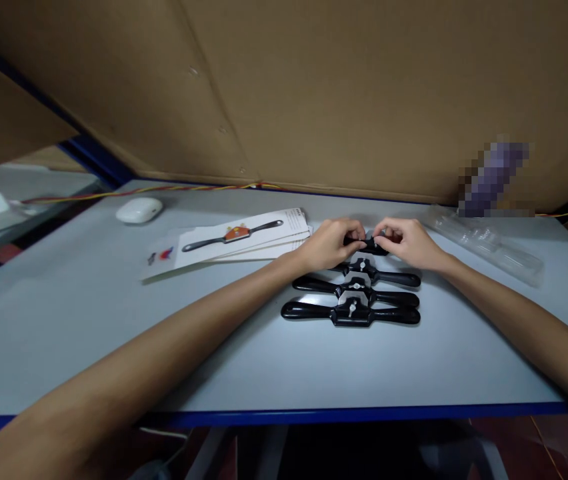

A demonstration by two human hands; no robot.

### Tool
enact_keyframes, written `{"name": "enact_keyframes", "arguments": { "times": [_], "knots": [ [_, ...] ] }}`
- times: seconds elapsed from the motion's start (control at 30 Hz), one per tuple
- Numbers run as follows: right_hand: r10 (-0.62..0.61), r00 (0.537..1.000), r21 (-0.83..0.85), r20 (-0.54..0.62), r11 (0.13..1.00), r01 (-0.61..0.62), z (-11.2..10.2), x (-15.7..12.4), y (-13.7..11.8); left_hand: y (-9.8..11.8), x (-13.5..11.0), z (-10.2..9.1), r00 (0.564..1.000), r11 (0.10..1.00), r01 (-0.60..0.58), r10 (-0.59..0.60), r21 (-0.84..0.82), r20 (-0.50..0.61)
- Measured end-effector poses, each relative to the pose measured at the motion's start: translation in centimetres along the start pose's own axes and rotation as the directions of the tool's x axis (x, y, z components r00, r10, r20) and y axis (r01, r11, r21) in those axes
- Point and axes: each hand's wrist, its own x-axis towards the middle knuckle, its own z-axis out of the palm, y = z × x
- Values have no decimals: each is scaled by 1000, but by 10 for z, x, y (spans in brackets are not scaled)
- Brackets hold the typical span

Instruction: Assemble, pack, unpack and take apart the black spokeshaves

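My left hand [331, 244] and my right hand [410, 244] are both closed on a black spokeshave [376, 247] at the far end of a row. My fingers cover most of it; only part of its middle shows. Nearer to me lie three more black spokeshaves, side by side with their handles pointing left and right: one [398, 278] just below my hands, a middle one [314, 286], and the nearest one [309, 311]. Each has a silvery blade plate and a small screw at its centre.
Printed cards in clear sleeves [264, 229], showing a spokeshave, lie left of my hands. A white rounded case [139, 210] sits farther left. Crumpled clear plastic [509, 257] and a blurred purple object [495, 179] are at the right. A cardboard wall [344, 100] stands behind the table.
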Motion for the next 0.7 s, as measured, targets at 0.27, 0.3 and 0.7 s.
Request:
{"name": "enact_keyframes", "arguments": {
  "times": [0.27, 0.3, 0.7],
  "knots": [
    [39, 999, 13, 5, 999, -39, -3, 0, 2, 1, -1, 0, 1000, 1000, -13, 13, 16, -13],
    [37, 999, 21, -6, 999, -36, -3, 0, 2, 2, -1, 0, 1000, 1000, -15, 15, 19, -12],
    [40, 999, 110, -3, 993, -40, -4, -1, 0, 3, -1, 0, 1000, 999, -25, 25, 22, -7]
  ]
}}
